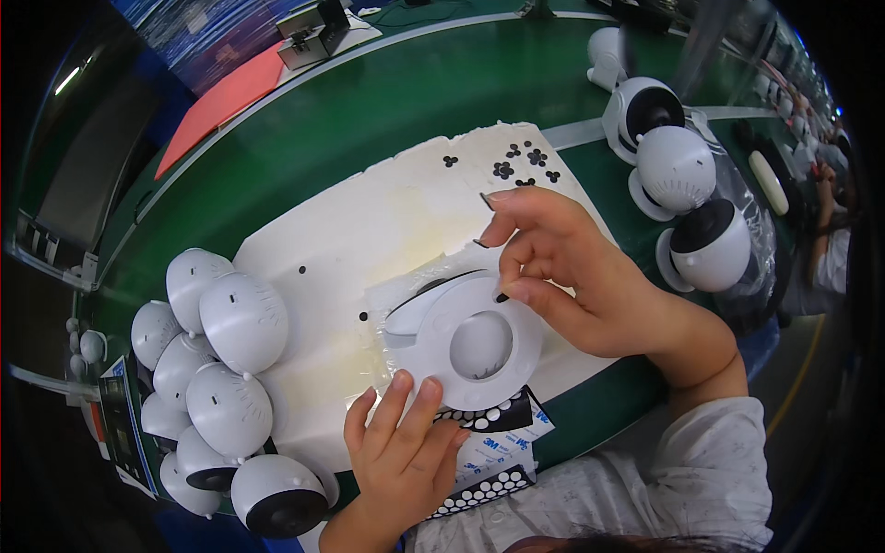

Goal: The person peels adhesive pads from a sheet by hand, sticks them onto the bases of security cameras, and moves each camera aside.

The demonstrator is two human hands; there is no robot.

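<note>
A white camera housing [513,324] lies with its ring-shaped base facing up on a piece of clear wrap [378,318]. The fingers of my left hand [401,456] are stretched out, their tips resting against the near left edge of the base. Over the far right part of the ring, my right hand [576,276] pinches with thumb and forefinger, its other fingers raised. A small black round pad [501,298] shows at that pinch, at or just above the ring. Beneath the base's near side lie sheets of white dots on black [489,417].
White camera housings [243,323] are piled at left; more [678,168] stand at right. Small black pads [503,170] cluster on the pale board [341,230], which lies on the green table [387,88]. A metal box [312,41] sits far back; people work at far right.
</note>
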